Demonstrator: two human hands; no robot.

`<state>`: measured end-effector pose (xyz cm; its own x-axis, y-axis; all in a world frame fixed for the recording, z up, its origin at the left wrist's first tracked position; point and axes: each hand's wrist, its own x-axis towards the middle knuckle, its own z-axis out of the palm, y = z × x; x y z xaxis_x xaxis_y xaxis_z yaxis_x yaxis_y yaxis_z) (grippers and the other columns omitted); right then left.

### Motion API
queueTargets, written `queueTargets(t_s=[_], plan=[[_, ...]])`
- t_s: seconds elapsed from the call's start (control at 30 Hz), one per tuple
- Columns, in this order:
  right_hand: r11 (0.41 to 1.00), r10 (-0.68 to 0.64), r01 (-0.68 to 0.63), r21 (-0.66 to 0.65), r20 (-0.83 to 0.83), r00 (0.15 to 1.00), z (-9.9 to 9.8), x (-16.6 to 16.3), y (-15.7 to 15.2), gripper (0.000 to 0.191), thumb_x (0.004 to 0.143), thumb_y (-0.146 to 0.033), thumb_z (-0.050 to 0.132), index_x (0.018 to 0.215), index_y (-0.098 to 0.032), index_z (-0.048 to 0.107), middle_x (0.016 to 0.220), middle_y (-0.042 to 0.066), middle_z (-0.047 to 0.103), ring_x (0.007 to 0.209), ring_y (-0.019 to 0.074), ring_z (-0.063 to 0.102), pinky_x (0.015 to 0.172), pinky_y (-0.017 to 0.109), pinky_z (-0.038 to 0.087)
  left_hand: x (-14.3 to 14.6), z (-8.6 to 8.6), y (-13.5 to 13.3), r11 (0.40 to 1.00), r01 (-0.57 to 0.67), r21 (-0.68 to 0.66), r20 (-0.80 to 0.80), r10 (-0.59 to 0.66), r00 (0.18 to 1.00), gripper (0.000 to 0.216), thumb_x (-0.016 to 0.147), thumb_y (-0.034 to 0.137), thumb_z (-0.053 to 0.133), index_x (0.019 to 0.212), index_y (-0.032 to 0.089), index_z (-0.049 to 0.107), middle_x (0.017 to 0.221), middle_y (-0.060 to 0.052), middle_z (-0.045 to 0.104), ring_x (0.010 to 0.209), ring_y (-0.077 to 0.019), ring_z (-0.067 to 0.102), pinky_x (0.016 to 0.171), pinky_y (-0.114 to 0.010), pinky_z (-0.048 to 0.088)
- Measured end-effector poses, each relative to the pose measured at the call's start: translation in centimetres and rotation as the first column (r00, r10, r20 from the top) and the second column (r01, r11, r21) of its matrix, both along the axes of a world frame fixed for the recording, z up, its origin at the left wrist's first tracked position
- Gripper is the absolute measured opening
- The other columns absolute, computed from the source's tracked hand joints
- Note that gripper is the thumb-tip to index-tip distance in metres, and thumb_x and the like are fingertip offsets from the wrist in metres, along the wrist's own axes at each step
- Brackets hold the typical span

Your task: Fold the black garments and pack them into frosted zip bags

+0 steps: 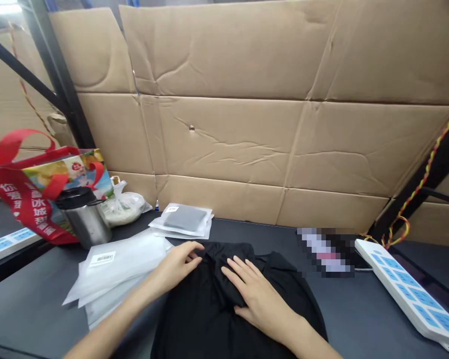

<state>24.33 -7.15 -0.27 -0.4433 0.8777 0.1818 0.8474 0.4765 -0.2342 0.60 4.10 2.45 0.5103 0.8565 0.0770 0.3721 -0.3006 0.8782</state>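
A black cloth garment (194,309) lies in front of me, bunched and creased toward its top. At its upper left edge, my left hand (177,264) has its fingers curled and pinches the cloth between thumb and fingers. My right hand (262,299) rests on the garment's upper middle, its fingers outstretched and lying flat on the fabric. Just left of the garment is a loose stack of frosted plastic bags (123,262), the top one with a barcode label. Behind the stack sits a frosted bag (185,219) with something dark folded inside.
On the left stand a steel flask (88,224) and a red-handled shopping bag (33,199), with a knotted plastic bag (123,207) beside them. A white power strip (407,289) lies at right, near a blurred-out item (327,252). Cardboard (224,134) walls the table's (41,304) back.
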Motion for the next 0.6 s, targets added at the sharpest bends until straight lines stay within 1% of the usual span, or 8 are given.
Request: queueTargets(t_s=[0.03,0.07,0.1,0.17,0.3,0.47,0.53,0.6], plan=[[1.0,0.004,-0.004,0.009,-0.004,1.0,-0.1,0.0,-0.1,0.083,0.073,-0.012,0.063,0.147,-0.022,0.028,0.154,0.006,0.026,0.143,0.0235,0.015,0.117,0.046,0.018,-1.9,0.5,0.2,0.982,0.001,0.186,-0.102,0.018,0.995,0.024,0.076,0.033,0.061,0.097,0.022,0.064,0.102,-0.007,0.065,0.099,-0.0261,0.058,0.091,-0.038,0.043],[1.0,0.008,-0.008,0.017,-0.01,1.0,-0.1,0.0,-0.1,0.082,0.073,-0.012,0.063,0.147,-0.022,0.028,0.154,0.006,0.026,0.143,0.0238,0.016,0.117,0.046,0.019,-4.1,1.0,0.5,0.926,0.005,0.379,-0.212,0.082,0.974,0.019,0.077,0.034,0.06,0.091,0.022,0.065,0.104,-0.007,0.065,0.103,-0.0278,0.056,0.094,-0.039,0.041],[1.0,0.012,-0.012,0.022,-0.017,1.0,0.0,0.0,-0.2,0.082,0.073,-0.013,0.063,0.147,-0.022,0.028,0.154,0.007,0.027,0.143,0.0241,0.016,0.117,0.047,0.019,-6.4,1.3,0.7,0.874,0.035,0.485,-0.312,0.136,0.94,0.017,0.077,0.035,0.06,0.087,0.023,0.065,0.099,-0.007,0.066,0.101,-0.0287,0.057,0.093,-0.039,0.04],[1.0,0.019,-0.018,0.023,-0.027,0.999,0.2,0.2,-0.2,0.081,0.073,-0.014,0.064,0.147,-0.022,0.029,0.153,0.007,0.028,0.143,0.0244,0.018,0.116,0.046,0.021,-10.6,1.3,1.0,0.837,0.102,0.537,-0.458,0.188,0.869,0.016,0.074,0.038,0.063,0.081,0.023,0.065,0.091,-0.006,0.068,0.091,-0.0277,0.061,0.085,-0.035,0.044],[1.0,0.01,-0.01,0.008,-0.013,1.0,0.5,0.1,-0.1,0.083,0.072,-0.013,0.066,0.146,-0.018,0.029,0.151,0.009,0.032,0.141,0.0257,0.023,0.116,0.046,0.023,-15.8,0.3,0.9,0.873,0.035,0.487,-0.542,0.27,0.796,0.017,0.076,0.039,0.057,0.076,0.023,0.063,0.079,-0.004,0.07,0.077,-0.0242,0.065,0.073,-0.029,0.046],[1.0,-0.015,0.017,0.019,-0.07,0.997,0.0,-0.3,0.1,0.08,0.068,0.001,0.058,0.143,-0.018,0.037,0.148,0.01,0.037,0.138,0.0257,0.03,0.115,0.048,0.025,-15.0,1.3,0.0,0.881,0.007,0.473,-0.574,0.303,0.761,0.027,0.084,0.038,0.042,0.071,0.021,0.058,0.069,0.0,0.065,0.067,-0.02,0.062,0.065,-0.025,0.042],[0.999,-0.041,0.041,-0.007,-0.233,0.972,0.1,-0.2,0.3,0.072,0.07,0.0,0.055,0.139,-0.02,0.043,0.145,0.008,0.043,0.135,0.0241,0.036,0.114,0.047,0.026,-12.7,2.7,-0.9,0.852,-0.013,0.523,-0.532,0.338,0.777,0.026,0.086,0.039,0.042,0.075,0.021,0.057,0.074,-0.002,0.065,0.069,-0.0211,0.062,0.066,-0.026,0.042],[0.99,-0.143,0.126,-0.069,-0.507,0.85,0.4,0.2,0.6,0.053,0.08,-0.011,0.052,0.132,-0.021,0.051,0.137,0.007,0.053,0.129,0.0232,0.046,0.111,0.046,0.032,-9.4,4.0,-2.2,0.836,0.003,0.548,-0.488,0.317,0.813,0.023,0.089,0.037,0.041,0.082,0.021,0.056,0.082,-0.003,0.065,0.073,-0.0216,0.062,0.068,-0.027,0.042]])
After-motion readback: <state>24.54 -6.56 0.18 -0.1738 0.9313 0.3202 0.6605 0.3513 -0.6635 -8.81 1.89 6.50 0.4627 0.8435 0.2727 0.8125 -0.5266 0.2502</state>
